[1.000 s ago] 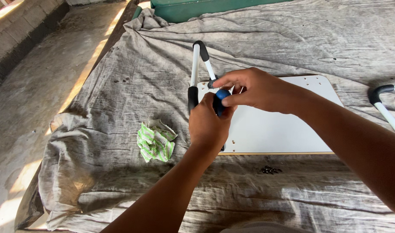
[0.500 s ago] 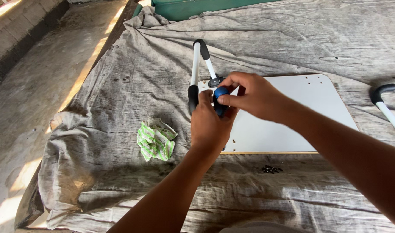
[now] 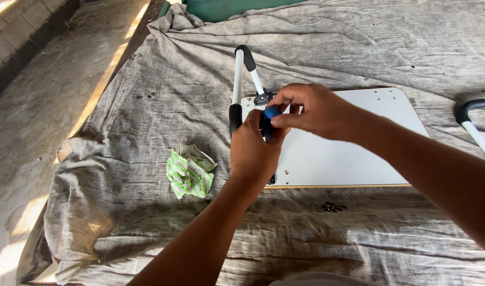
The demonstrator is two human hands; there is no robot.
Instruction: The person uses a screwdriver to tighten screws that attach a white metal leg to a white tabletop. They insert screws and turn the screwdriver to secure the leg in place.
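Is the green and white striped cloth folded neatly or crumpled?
Crumpled. The green and white striped cloth lies bunched in uneven creases on the grey sheet, left of the left hand.

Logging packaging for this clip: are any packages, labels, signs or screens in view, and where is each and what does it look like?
Crumpled wrapper: the only package-like item, green-and-white striped, lying on the grey cloth, to the left of the left hand; whether it is packaging or a rag is unclear.
No labels, signs or screens show.

White board; green-striped rag; blue knob.
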